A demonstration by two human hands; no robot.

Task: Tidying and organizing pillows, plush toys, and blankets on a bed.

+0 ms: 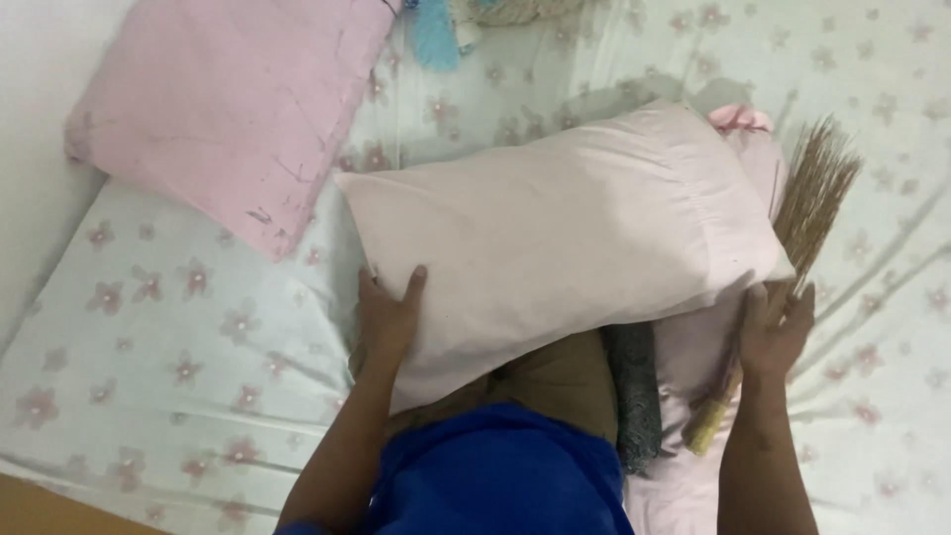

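Fingers (414, 282) of both hands on pale pink pillow (555, 228).

Your pillow (565, 233) is a long, plump one in a pale pink case, plain and lightly creased. It lies slantwise across the bed, its near left end lifted over your lap and its far right end toward the upper right, where the case's open hem puckers. Beside that end your broom (807, 208) lies on the sheet, straw bristles fanned away from you, its handle running back under the pillow's corner.
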